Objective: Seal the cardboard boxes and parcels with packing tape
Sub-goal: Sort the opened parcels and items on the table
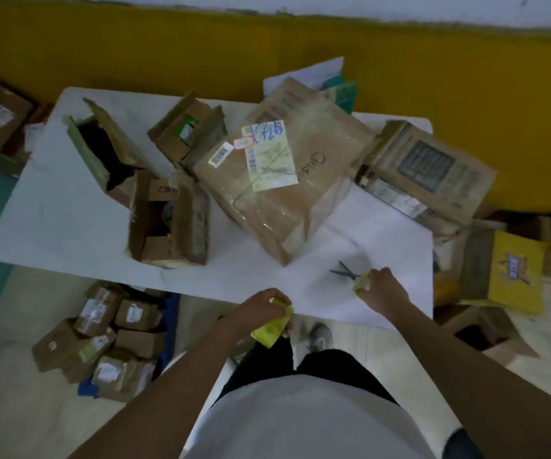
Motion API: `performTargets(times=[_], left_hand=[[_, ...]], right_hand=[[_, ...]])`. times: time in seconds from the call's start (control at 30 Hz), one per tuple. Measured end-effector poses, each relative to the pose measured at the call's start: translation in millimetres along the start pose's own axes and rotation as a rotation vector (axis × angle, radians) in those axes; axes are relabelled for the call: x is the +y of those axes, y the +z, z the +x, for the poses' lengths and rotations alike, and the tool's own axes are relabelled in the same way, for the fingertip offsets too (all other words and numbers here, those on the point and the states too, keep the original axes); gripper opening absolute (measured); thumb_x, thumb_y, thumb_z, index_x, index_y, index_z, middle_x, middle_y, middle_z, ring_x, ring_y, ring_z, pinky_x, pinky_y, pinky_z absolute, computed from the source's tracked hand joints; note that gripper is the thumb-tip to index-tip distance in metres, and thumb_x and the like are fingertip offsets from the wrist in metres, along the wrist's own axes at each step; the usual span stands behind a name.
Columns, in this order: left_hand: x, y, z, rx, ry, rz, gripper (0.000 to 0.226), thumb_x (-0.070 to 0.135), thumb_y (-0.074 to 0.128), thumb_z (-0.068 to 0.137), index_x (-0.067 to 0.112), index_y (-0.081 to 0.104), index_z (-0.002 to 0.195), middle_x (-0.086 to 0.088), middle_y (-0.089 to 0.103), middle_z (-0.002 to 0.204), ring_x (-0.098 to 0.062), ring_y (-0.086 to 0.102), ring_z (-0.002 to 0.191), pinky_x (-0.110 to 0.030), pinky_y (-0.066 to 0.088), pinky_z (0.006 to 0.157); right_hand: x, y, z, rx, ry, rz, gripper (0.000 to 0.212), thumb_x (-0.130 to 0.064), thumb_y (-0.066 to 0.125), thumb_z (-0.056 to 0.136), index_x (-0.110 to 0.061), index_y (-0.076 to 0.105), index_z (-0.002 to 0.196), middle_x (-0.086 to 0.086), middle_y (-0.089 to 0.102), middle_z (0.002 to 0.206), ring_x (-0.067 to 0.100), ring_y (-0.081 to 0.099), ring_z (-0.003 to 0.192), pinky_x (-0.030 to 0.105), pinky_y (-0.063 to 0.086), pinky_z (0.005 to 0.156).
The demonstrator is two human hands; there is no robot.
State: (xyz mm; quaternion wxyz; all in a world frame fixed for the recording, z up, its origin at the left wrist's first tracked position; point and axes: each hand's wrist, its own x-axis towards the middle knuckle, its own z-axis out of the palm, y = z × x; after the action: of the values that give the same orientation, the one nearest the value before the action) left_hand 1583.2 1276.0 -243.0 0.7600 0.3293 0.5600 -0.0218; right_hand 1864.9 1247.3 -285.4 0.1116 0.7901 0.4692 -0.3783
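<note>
Diagonally leftward and away, scissors (pixel 344 272).

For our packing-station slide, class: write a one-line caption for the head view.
Left hand holds a yellow packet, right hand holds scissors on the white table near a taped cardboard box.

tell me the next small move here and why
Probably lift the scissors toward the yellow packet: the right hand grips their handles on the table, the left hand holds the packet, and the open box is not yet taped.
</note>
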Motion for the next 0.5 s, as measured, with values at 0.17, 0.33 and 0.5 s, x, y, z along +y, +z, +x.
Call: performTargets(times=[0.17, 0.33, 0.5], left_hand=[[12, 34, 7, -0.001, 0.050, -0.081, 0.024, -0.009, 0.047, 0.093, 0.005, 0.056, 0.110, -0.030, 0.065, 0.094, -0.033, 0.067, 0.072, -0.037, 0.055, 0.069], [32, 51, 9, -0.031, 0.109, -0.147, 0.027, -0.011, 0.044, 0.092, 0.005, 0.054, 0.112, -0.027, 0.066, 0.091, -0.033, 0.069, 0.070, -0.039, 0.057, 0.068], [44, 59, 10, -0.057, 0.120, -0.253, 0.037, -0.017, 0.039, 0.089, 0.004, 0.051, 0.116, -0.031, 0.062, 0.091, -0.036, 0.068, 0.067, -0.039, 0.059, 0.062]], right_hand=[[9, -4, 16, -0.012, 0.067, 0.248, 0.065, -0.041, 0.060, 0.092, -0.002, 0.041, 0.140, 0.023, 0.038, 0.141, 0.039, 0.045, 0.126, 0.042, 0.042, 0.102], [16, -9, 20, 0.022, 0.067, 0.310, 0.069, -0.042, 0.065, 0.089, -0.005, 0.039, 0.141, 0.018, 0.033, 0.144, 0.038, 0.043, 0.128, 0.043, 0.042, 0.104], [25, -12, 13, 0.278, -0.034, 0.040, 0.041, -0.030, 0.062, 0.092, -0.007, 0.056, 0.125, 0.013, 0.042, 0.123, 0.034, 0.051, 0.108, 0.041, 0.049, 0.086]])
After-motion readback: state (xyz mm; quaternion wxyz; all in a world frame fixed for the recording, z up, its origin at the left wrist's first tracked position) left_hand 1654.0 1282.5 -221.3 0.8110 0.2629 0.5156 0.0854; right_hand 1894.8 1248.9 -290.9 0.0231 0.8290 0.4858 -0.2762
